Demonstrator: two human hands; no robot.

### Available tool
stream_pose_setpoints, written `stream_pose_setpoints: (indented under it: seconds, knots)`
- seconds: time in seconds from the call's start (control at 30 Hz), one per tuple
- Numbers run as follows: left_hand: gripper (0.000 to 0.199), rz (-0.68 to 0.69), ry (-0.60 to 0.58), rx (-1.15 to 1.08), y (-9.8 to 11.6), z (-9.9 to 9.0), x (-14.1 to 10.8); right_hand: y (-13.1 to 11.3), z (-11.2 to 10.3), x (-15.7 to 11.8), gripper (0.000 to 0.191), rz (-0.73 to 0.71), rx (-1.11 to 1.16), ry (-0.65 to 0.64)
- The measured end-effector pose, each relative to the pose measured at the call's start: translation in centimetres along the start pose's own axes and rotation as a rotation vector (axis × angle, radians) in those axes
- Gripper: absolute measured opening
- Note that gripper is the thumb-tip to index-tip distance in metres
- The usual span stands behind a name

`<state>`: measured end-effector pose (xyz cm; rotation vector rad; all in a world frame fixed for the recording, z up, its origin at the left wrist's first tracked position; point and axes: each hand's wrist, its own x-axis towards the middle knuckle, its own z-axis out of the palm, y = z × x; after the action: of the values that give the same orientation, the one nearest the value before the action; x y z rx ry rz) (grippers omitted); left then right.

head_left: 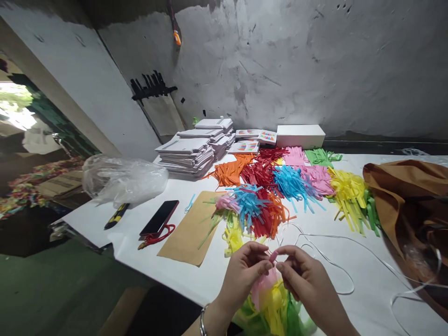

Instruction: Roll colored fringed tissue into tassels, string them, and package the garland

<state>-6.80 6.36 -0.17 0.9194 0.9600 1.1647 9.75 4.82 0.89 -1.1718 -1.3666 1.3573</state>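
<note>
Over the front of the white table, my left hand (245,273) is closed in a pinch on the small twisted top of a pink paper tassel (263,284). Opposite it, my right hand (306,280) also pinches at that pink top, thumb and forefinger close together. Below my hands hang a yellow paper tassel (276,303) and a green one (292,317), partly blurred. A thin white cord (345,275) runs from near my fingers across the table to the right. Just beyond my left hand lies another yellow tassel (233,235).
Piles of fringed tassels, among them orange (227,172) and blue (290,182), lie mid-table. Behind are stacked white cards (189,156) and a white box (301,136). A phone (160,218), brown envelope (191,233), cutter knife (116,216) and plastic bag (122,179) lie left; brown cloth (395,196) right.
</note>
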Motion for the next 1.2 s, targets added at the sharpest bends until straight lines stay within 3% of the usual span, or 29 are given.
stream_pose_setpoints:
  seconds: [0.07,0.13,0.23,0.3,0.37,0.53,0.6,0.73,0.93,1.1,1.2]
  knots:
    - [0.044,-0.002,-0.026,0.02,-0.1,0.0,0.0,0.6,0.2,0.3,0.049,0.103,0.172,-0.017]
    - [0.03,0.063,-0.052,0.142,-0.4,-0.1,-0.1,1.0,0.3,0.4,0.049,0.108,0.181,-0.049]
    - [0.017,0.285,-0.075,0.477,-1.1,-0.2,-0.2,1.4,-0.1,0.8,0.035,-0.022,-0.088,-0.071]
    - [0.009,0.453,-0.098,0.661,-1.7,-0.2,-0.2,1.7,-0.5,1.2,0.031,-0.128,-0.286,-0.021]
    - [0.007,0.597,-0.127,0.769,-2.3,-0.1,0.0,2.2,-0.8,1.7,0.03,-0.198,-0.328,0.038]
    - [0.009,0.827,-0.179,0.901,-3.1,0.6,1.3,3.8,-1.0,2.4,0.03,-0.146,0.081,0.104]
    - [0.01,0.859,-0.204,0.936,-3.1,0.9,1.9,4.3,-1.3,2.5,0.03,-0.168,0.108,0.148]
    - [0.004,0.747,-0.227,0.918,-2.6,1.5,2.7,4.6,-2.5,2.7,0.025,-0.283,0.049,0.215]
    - [0.007,0.516,-0.202,0.797,-1.7,2.3,3.1,3.8,-3.8,3.3,0.023,-0.009,0.371,0.081]
    - [0.009,0.396,-0.223,0.74,-0.9,2.6,3.1,2.4,-4.4,3.3,0.023,-0.007,0.271,0.054]
    - [0.01,0.381,-0.201,0.766,-0.7,2.7,3.1,1.6,-4.7,3.2,0.02,-0.054,0.107,0.107]
